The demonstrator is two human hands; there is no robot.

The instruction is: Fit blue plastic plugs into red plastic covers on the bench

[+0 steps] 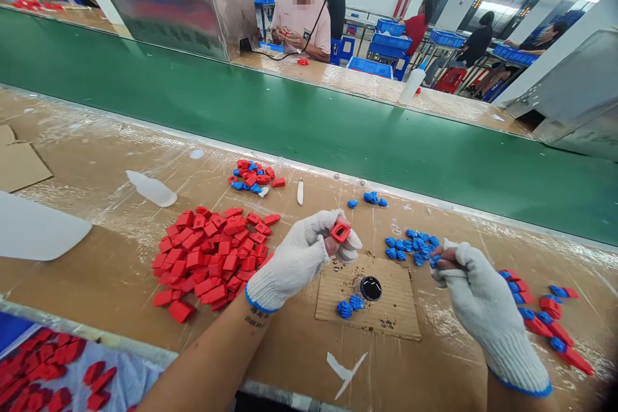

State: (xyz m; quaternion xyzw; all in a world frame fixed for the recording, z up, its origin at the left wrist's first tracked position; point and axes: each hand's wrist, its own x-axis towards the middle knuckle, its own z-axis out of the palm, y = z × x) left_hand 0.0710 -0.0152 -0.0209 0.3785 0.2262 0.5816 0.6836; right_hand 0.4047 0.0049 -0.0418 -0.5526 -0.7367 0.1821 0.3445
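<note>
Your left hand point(306, 243) pinches a red block point(340, 232) between thumb and fingers, its hollow end turned up, probably so you can see into the opening. Your right hand point(480, 293), off to the side, has its fingertips closed on a small blue piece point(435, 261). Both knitted white gloves leave some fingertip skin bare, perhaps for a surer feel of small parts.

Between and below your hands lies a corrugated cardboard sheet point(403, 325), speckled dark, likely there to catch drips from the round cup point(371, 288) of glossy black liquid. Two ridged, knobbly blue lumps point(344, 309) sit beside the cup.

Each supply seems set near the hand that uses it: the blue cluster point(410, 244) just beside your right fingertips, the heap of matte, angular red blocks point(217, 257) by your left forearm. Right of your right hand lie red-and-blue pieces point(550, 318). Past the brown, film-glazed bench point(96, 161) runs a smooth green belt point(299, 116).
</note>
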